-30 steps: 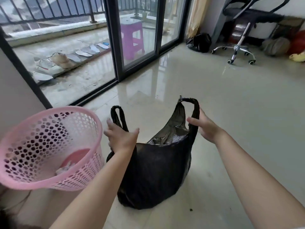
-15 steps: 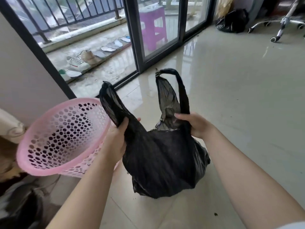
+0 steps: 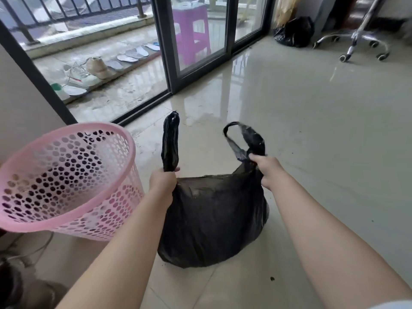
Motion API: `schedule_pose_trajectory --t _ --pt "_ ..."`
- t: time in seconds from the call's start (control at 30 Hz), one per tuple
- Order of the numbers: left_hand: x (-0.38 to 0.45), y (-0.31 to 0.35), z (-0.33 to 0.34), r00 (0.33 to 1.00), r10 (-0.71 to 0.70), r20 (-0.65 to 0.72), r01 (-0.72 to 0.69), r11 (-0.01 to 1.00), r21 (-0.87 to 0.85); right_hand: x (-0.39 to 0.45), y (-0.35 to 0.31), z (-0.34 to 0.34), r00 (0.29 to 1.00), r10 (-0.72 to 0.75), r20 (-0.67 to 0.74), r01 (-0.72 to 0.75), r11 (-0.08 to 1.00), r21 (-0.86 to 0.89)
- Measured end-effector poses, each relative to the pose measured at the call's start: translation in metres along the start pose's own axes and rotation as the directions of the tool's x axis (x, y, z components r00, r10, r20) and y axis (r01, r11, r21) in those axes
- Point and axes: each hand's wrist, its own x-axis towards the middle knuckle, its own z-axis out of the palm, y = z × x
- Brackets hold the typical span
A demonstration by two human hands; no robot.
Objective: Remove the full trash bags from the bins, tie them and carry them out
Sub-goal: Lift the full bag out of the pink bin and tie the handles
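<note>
A full black trash bag (image 3: pixel 211 221) sits on the glossy tiled floor in front of me. My left hand (image 3: pixel 162 181) grips its left handle, which stands upright above my fist. My right hand (image 3: pixel 268 169) grips the base of the right handle loop, which flops to the right. The two handles are held apart and the bag's mouth is stretched between them. A pink perforated plastic bin (image 3: pixel 66 179) stands tilted just left of the bag, with no liner in it.
A second black bag (image 3: pixel 294 31) lies by the far wall near an office chair base (image 3: pixel 356 41). Sliding glass doors (image 3: pixel 200 41) lead to a balcony with a purple stool (image 3: pixel 191 30) and shoes. Cables lie at the lower left.
My hands have spread apart, pulling the two handles away from each other. The bag has sunk lower onto the floor and the view has shifted slightly.
</note>
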Motion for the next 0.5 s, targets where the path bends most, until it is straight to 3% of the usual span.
schedule_pose_trajectory --t 0.1,0.2,0.33,0.43,0.5 --pt "-0.004 -0.002 -0.011 0.976 0.121 0.179 -0.073 0.964 -0.255 0.005 -0.009 -0.005 1.000 0.023 0.005 -0.022 0.871 0.490" --pt "-0.009 0.006 -0.019 0.945 0.173 0.278 -0.006 0.858 -0.514 0.004 -0.017 -0.003 1.000 0.024 0.012 -0.026 0.733 0.680" --pt "-0.016 0.021 -0.013 0.959 0.149 0.241 0.086 0.658 -0.748 0.000 -0.021 0.007 0.999 0.048 -0.022 -0.017 0.680 0.733" --pt "-0.016 0.016 -0.020 0.959 0.154 0.236 0.093 0.618 -0.781 0.000 -0.026 0.001 0.998 0.045 -0.047 -0.006 0.786 0.618" --pt "-0.012 0.008 -0.029 0.967 0.091 0.239 0.116 0.678 -0.726 0.005 -0.026 -0.009 0.992 0.075 -0.103 -0.005 0.833 0.553"
